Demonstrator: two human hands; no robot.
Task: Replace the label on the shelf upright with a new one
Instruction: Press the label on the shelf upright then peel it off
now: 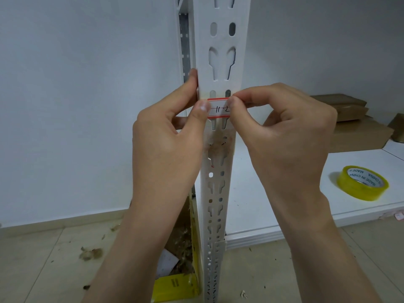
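A white slotted shelf upright [220, 51] runs up the middle of the view. A small white label [219, 109] with a red border and handwritten marks lies across it at hand height. My left hand [168, 136] presses its thumb on the label's left end, with the index finger behind the upright's left edge. My right hand [282, 127] pinches the label's right end between thumb and index finger. Just below the label, a patch of brownish glue residue [218, 142] marks the upright.
A roll of yellow tape [363, 182] lies on the white shelf board [273, 204] at the right. Brown cardboard boxes [354, 130] are stacked at the back right. A yellow box [175, 285] and scraps sit on the tiled floor [54, 259] at the lower left.
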